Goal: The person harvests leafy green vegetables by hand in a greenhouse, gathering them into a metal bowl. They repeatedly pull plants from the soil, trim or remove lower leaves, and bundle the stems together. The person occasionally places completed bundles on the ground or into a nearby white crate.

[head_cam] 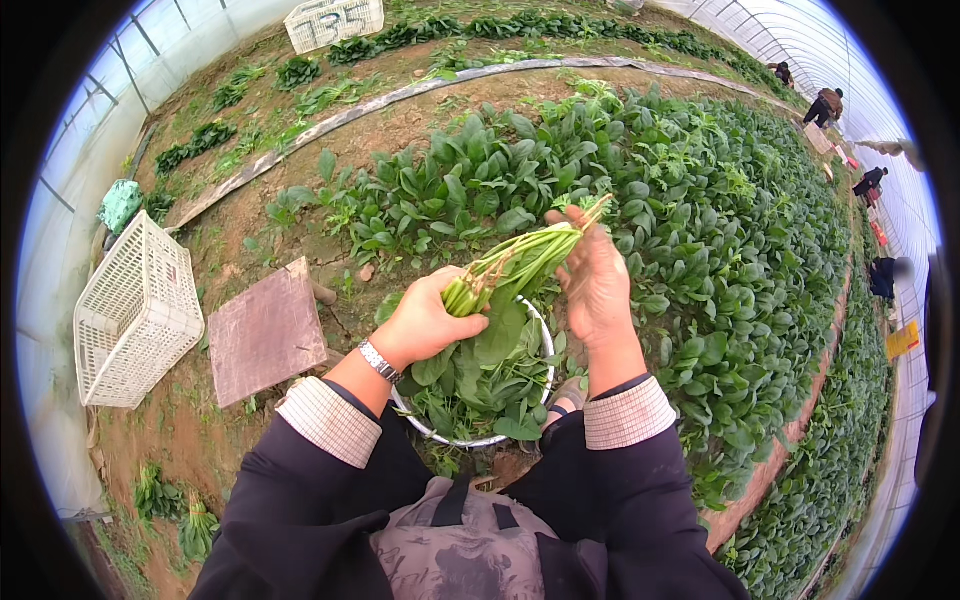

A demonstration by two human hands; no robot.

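Note:
My left hand (431, 315), with a metal watch at its wrist, is closed around a bunch of spinach stems (465, 296). More long stems (529, 251) slant up to the right, their thin roots at the fingers of my right hand (600, 277). That hand is slightly blurred and touches the root end; how firmly it grips cannot be told. Beneath both hands, between my knees, stands a round white-rimmed basin (553, 352) full of loose green leaves (480, 397). Rooted spinach plants (480, 172) grow in front of the hands.
Left of the basin are a wooden board (266, 330) and a white plastic crate (142, 322). Tied bunches (196, 525) lie at lower left. A second crate (334, 22) stands far off. A dense spinach bed (720, 247) spreads rightward; people (825, 106) are at the far right.

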